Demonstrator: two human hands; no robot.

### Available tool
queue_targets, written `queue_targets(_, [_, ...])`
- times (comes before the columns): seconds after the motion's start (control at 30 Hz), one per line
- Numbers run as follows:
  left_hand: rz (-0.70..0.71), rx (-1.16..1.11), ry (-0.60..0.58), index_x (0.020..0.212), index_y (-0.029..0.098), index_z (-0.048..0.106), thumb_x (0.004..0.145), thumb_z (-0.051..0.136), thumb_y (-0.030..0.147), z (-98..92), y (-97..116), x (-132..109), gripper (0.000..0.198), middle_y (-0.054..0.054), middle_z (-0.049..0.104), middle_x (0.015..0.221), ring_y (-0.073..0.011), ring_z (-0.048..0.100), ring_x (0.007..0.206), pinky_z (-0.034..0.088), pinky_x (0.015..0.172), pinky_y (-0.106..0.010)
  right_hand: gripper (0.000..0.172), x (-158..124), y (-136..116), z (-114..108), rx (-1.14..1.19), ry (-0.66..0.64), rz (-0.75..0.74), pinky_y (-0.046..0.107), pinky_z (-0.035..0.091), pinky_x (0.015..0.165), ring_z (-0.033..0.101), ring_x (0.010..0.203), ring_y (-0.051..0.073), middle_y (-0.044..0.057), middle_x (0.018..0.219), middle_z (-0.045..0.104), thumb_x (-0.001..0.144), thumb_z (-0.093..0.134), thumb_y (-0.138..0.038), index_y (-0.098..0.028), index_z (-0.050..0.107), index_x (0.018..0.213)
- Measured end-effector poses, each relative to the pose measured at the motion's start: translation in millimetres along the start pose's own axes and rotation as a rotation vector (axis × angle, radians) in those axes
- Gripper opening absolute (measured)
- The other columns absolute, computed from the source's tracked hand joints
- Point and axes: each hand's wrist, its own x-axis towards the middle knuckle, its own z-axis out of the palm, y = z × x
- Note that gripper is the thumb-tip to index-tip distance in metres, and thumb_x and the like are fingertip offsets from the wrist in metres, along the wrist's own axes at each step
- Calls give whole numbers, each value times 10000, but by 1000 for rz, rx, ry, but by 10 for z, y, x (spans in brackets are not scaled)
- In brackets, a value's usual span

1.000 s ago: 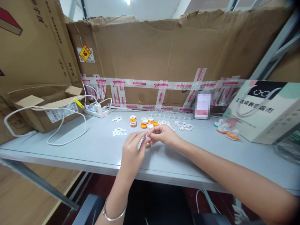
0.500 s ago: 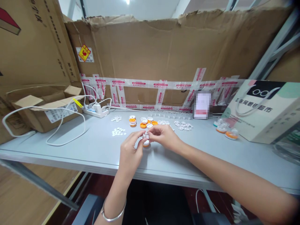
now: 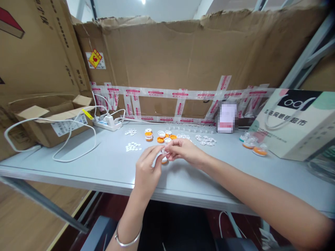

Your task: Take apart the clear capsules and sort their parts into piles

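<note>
Between the fingertips of both hands is a small clear plastic piece (image 3: 164, 151), mostly covered by the fingers. My left hand (image 3: 149, 166) pinches it from the left, thumb and forefinger closed. From the right, my right hand (image 3: 185, 150) grips it with fingers bent together. Just below the fingertips, a white and orange round cap (image 3: 164, 160) rests on the table, partly hidden. Behind the hands lie several loose white and orange caps (image 3: 161, 134), with a short stack of caps (image 3: 148, 134) to their left.
Small white discs (image 3: 133, 146) and white ring parts (image 3: 206, 140) lie on the grey table (image 3: 104, 174). Clear domes line the back near a phone (image 3: 226, 118). Finished-looking domed pieces (image 3: 260, 150) sit beside a paper bag (image 3: 290, 125). A power strip (image 3: 108, 123) and open carton (image 3: 52, 122) stand left.
Both hands stay together at nearly the same spot. The fingers have closed further over the clear piece, so less of it shows. The whole view has shifted slightly.
</note>
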Motion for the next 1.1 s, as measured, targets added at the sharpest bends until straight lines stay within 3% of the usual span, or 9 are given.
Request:
queue_targets(0.07, [32, 8, 8, 1030, 199, 598, 824, 497, 115, 2, 3, -1, 245, -40, 633, 955, -145, 585, 893, 477, 802, -269, 139, -5, -5, 5, 11, -14, 40, 231, 505, 592, 590, 518, 79, 5, 582, 631, 698, 638, -266, -138, 586, 686])
queue_targets(0.13, [22, 16, 30, 1029, 201, 602, 824, 501, 122, -3, 2, -3, 242, -41, 632, 963, -148, 585, 898, 476, 811, -275, 142, -9, -29, -17, -62, 17, -62, 234, 503, 598, 592, 539, 84, 1, 593, 627, 697, 638, -273, -145, 576, 688])
queue_targets(0.3, [-56, 19, 70, 1037, 215, 602, 833, 493, 148, -20, 4, 0, 240, -45, 617, 996, -156, 574, 926, 467, 840, -295, 162, 72, -133, -380, -253, 277, -277, 243, 495, 597, 599, 573, 105, 17, 657, 645, 704, 619, -309, -152, 594, 735])
queue_targets(0.4, [-60, 2, 55, 1048, 224, 599, 838, 486, 156, -18, 9, 8, 248, -46, 608, 1003, -154, 569, 934, 464, 842, -294, 166, 207, -83, -759, -464, 459, -239, 251, 489, 611, 606, 581, 121, 35, 690, 659, 724, 573, -305, -152, 633, 744])
queue_targets(0.5, [-71, 7, 62, 1049, 227, 602, 843, 482, 177, -14, 5, 10, 243, -52, 607, 994, -160, 568, 930, 464, 839, -304, 159, 338, 71, -1056, -794, 504, -135, 253, 465, 608, 615, 600, 146, 33, 672, 663, 716, 553, -275, -163, 665, 701])
queue_targets(0.67, [-68, 7, 32, 1067, 228, 596, 840, 488, 176, -19, -8, 10, 256, -52, 602, 993, -158, 565, 930, 464, 833, -294, 127, 424, 256, -1211, -904, 489, -89, 270, 433, 635, 612, 694, 185, 34, 701, 681, 648, 616, -282, -183, 692, 675])
queue_targets(0.8, [-68, 5, 33, 1088, 228, 588, 840, 488, 169, -25, -9, 19, 274, -54, 593, 986, -153, 559, 923, 459, 830, -288, 227, 389, 198, -1121, -929, 505, -110, 277, 415, 637, 594, 697, 185, 44, 723, 681, 668, 610, -383, -178, 698, 707])
queue_targets(0.9, [-70, -15, 25, 1110, 234, 578, 846, 481, 185, -16, -13, 19, 286, -53, 579, 954, -147, 562, 881, 476, 788, -283, 346, 298, 78, -870, -807, 483, -204, 258, 415, 603, 579, 674, 165, 42, 687, 660, 723, 540, -478, -161, 681, 720])
queue_targets(1.1, [-28, -10, -102, 1167, 238, 526, 837, 495, 184, 24, -36, -18, 336, -38, 595, 897, -117, 587, 750, 501, 720, -251, 292, 14, -4, -88, -351, -23, -336, 255, 470, 670, 597, 697, 132, 24, 758, 660, 711, 608, -426, -161, 643, 828])
